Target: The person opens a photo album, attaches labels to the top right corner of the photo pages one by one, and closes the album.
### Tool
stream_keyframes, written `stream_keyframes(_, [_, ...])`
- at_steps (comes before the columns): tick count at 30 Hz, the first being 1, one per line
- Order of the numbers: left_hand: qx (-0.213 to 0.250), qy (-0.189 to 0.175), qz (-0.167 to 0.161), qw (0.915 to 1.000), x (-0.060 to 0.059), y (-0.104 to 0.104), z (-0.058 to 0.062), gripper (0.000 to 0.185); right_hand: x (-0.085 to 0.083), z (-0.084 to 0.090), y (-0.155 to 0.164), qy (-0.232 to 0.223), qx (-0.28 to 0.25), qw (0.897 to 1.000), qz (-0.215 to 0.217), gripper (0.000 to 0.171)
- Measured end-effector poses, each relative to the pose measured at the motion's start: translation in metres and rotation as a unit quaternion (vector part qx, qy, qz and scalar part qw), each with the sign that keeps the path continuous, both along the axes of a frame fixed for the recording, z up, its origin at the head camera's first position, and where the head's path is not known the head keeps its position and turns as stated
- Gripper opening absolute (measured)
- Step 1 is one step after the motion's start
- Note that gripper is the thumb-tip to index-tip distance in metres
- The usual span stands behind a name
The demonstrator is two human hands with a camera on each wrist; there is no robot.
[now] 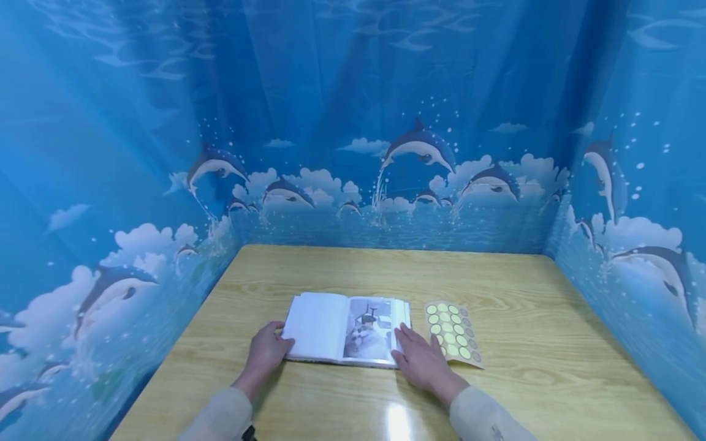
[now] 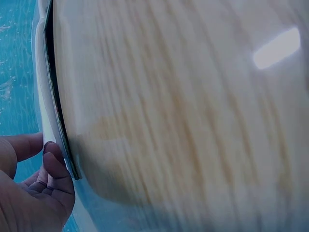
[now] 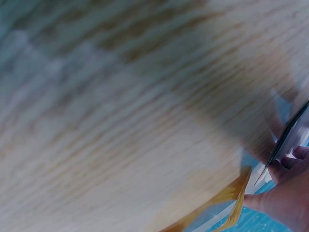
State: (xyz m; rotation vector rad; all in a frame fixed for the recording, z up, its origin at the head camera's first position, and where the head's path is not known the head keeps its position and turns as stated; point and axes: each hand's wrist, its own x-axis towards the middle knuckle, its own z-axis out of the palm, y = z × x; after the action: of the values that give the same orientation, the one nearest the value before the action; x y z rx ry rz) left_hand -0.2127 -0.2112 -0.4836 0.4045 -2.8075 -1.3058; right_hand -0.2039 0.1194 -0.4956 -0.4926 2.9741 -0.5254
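Observation:
An open photo album (image 1: 315, 324) lies on the table, with a blank white left page and a black-and-white picture (image 1: 368, 329) on the right one. My left hand (image 1: 268, 348) holds its left edge, the thumb on the page. In the left wrist view the fingers of the left hand (image 2: 46, 186) pinch the album's edge (image 2: 59, 111). My right hand (image 1: 421, 361) rests extended fingers on the right page edge. Beside that hand lies a sheet of round yellow stickers (image 1: 453, 327); the hand hides its lower left corner.
The wood-grain table (image 1: 386, 269) reflects a bright light near its front. Blue curtains (image 1: 353, 122) printed with dolphins and clouds stand at the back and both sides.

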Motion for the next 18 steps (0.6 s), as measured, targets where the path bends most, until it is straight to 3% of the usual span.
stream_keyframes(18, [-0.042,0.047,-0.045,0.9970,0.002,0.013,-0.002,0.046,0.001,0.009,0.011,0.005,0.033,0.999,0.006,0.056])
